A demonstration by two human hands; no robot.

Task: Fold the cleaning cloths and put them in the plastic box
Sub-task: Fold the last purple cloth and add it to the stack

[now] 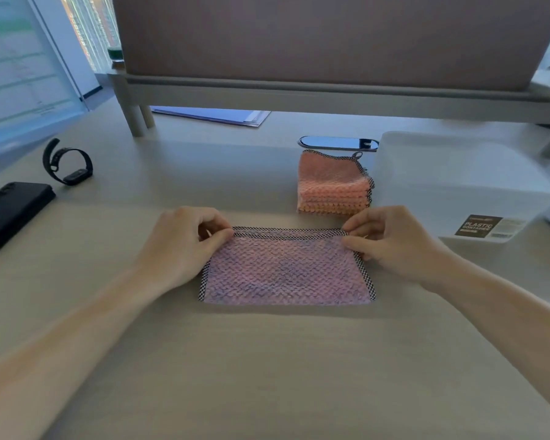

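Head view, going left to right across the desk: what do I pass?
Black phone case → smartwatch → left hand → pink cloth → stack of folded cloths → right hand → plastic box.

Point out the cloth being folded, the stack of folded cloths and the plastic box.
cloth being folded [286, 268]: head view, middle of its top layer.
stack of folded cloths [332, 181]: head view, top cloth.
plastic box [458, 176]: head view, translucent lid.

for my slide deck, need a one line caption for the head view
Both hands, left hand and right hand, pinch the far corners of a half-folded pink cloth.
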